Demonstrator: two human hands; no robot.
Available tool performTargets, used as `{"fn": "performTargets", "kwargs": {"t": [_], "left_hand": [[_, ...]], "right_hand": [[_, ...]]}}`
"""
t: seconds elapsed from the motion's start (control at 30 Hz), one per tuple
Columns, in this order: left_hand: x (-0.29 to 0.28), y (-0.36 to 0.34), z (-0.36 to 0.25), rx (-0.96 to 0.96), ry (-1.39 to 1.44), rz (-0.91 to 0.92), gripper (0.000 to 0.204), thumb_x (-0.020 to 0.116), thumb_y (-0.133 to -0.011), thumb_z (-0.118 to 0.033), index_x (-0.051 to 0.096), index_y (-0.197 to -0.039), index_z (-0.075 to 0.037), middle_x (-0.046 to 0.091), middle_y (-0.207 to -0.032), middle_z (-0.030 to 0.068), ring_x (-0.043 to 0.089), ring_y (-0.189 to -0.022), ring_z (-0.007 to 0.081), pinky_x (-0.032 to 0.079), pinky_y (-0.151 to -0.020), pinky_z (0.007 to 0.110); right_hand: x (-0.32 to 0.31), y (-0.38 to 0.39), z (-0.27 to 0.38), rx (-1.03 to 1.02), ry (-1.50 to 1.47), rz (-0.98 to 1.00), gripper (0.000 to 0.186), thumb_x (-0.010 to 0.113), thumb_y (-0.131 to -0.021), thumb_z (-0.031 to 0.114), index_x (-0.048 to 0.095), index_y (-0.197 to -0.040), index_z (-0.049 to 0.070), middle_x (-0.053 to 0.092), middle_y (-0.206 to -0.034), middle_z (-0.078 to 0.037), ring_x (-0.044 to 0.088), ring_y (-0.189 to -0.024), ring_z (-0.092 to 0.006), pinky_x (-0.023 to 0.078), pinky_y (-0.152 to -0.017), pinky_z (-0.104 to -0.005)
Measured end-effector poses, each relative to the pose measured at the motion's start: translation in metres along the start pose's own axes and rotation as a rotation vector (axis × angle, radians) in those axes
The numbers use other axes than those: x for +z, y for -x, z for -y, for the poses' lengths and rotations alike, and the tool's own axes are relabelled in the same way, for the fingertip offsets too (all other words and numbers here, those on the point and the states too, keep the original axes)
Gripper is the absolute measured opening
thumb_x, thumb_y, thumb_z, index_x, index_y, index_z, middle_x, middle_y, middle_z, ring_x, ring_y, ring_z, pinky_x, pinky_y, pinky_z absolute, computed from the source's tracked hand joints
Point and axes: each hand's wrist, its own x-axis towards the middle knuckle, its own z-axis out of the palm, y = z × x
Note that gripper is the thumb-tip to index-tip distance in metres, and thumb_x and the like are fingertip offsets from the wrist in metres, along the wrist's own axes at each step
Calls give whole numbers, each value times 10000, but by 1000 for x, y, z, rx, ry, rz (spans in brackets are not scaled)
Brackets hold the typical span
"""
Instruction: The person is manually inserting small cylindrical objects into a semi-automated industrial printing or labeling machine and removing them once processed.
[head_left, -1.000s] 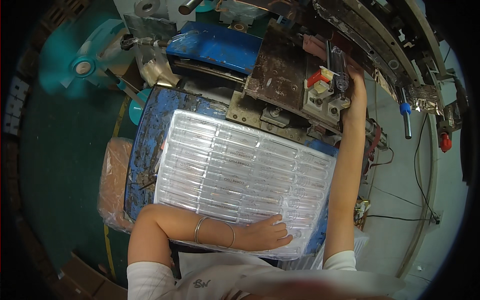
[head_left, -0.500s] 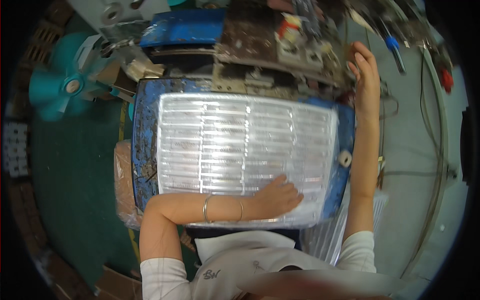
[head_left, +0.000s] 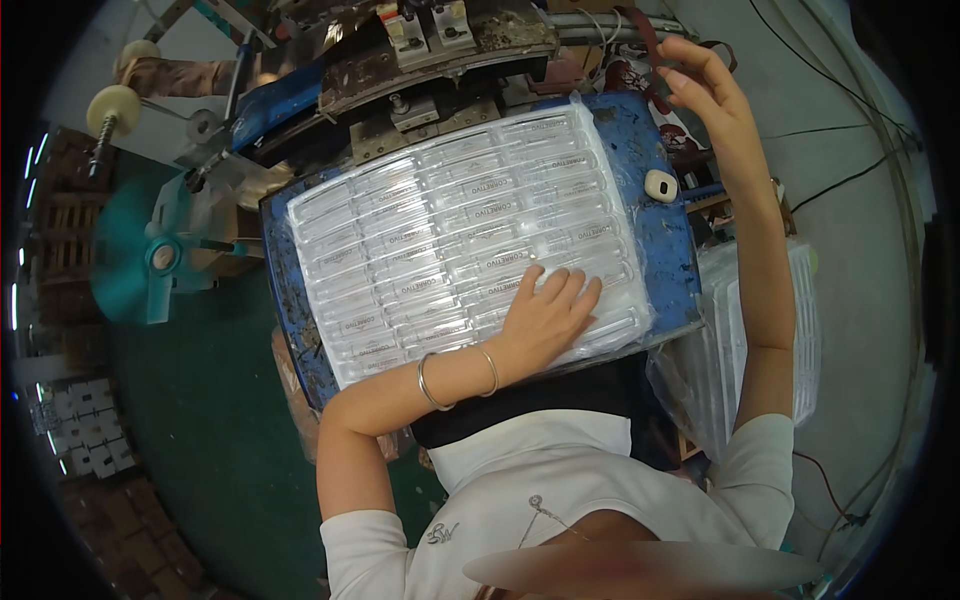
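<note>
A clear plastic sheet of molded blister trays point(head_left: 450, 240), in rows of long narrow pockets with printed backing, lies tilted on a worn blue metal worktable point(head_left: 665, 270). My left hand point(head_left: 550, 315) rests on its near right part, palm down with fingers spread. Two bracelets point(head_left: 430, 382) circle that wrist. My right hand point(head_left: 712, 105) is raised beyond the table's right edge, beside a dark red strap point(head_left: 645, 35). Its fingers are bent and apart, and nothing shows between them. A machine head point(head_left: 430, 50) with metal blocks stands past the sheet's far edge.
A small white oval device point(head_left: 660, 186) sits on the table's right side. Below my right forearm are stacked clear plastic sheets point(head_left: 715, 340). To the left a teal fan point(head_left: 160, 258) spins over a green floor point(head_left: 210, 400). Cables point(head_left: 850, 180) run along the far right.
My view has turned, so the sheet and table appear tilted, with the machine farther up and left. My left hand stays on the sheet; my right hand remains raised.
</note>
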Motion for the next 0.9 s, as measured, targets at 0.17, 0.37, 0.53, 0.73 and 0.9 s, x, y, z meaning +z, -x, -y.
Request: {"fn": "performTargets", "kwargs": {"t": [0.17,0.37,0.53,0.73,0.9], "left_hand": [[11,28,-22,52,-60,118,407,586,-767,-263,523,-1107,-48,517,-1030,67,474,-984,201,340,-887,411],[11,29,-23,80,-31,7,336,576,-748,-159,550,-1054,-23,531,-912,55,493,-871,187,359,-824,359],[-27,15,-1,-157,266,-28,337,590,-792,-195,533,-1107,-88,548,-934,58,513,-859,186,364,-818,342],[-60,-17,43,-632,897,-361,308,519,-870,-165,511,-1141,-20,561,-900,75,534,-773,170,439,-689,281],[-63,-37,54,-630,1135,-533,336,526,-879,-179,493,-1172,-16,579,-851,73,518,-733,121,438,-672,257]], "right_hand": [[12,7,9,31,-42,70,338,570,-834,165,516,-1140,31,546,-1071,-25,493,-980,-99,368,-865,-228],[14,14,-1,69,-22,107,315,568,-832,122,518,-1119,2,539,-1070,-38,490,-972,-109,369,-869,-236],[27,11,-3,99,-59,143,272,549,-833,111,528,-1084,7,537,-1044,-31,483,-947,-102,372,-858,-234],[57,11,-12,204,-179,443,295,548,-821,106,532,-1106,30,541,-1044,-35,484,-971,-121,390,-855,-265],[87,16,7,264,-464,688,466,565,-841,267,463,-1210,2,513,-1174,-89,470,-1098,-183,380,-893,-305]]}}
